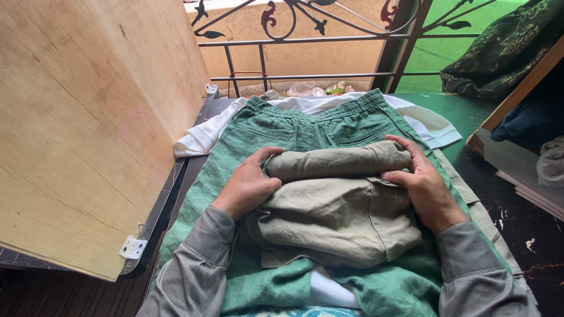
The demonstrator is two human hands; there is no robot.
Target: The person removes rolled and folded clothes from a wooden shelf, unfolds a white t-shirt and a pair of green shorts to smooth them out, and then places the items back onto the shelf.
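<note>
- The left hand (247, 186) and right hand (422, 186) each clasped an end of the khaki trousers (338, 205), fingers curled over the rolled top fold.
- The khaki trousers lay folded on green trousers (305, 126), which were spread over a white shirt (205, 136) on the dark counter (505, 205).
- Risk, as a judgement: the roll looked loose, so easing either grip could let it spring open; dragging might rumple the green trousers beneath.

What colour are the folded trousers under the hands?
Khaki-beige trousers, held by both hands, lying on green trousers; seen in the head view.
</note>
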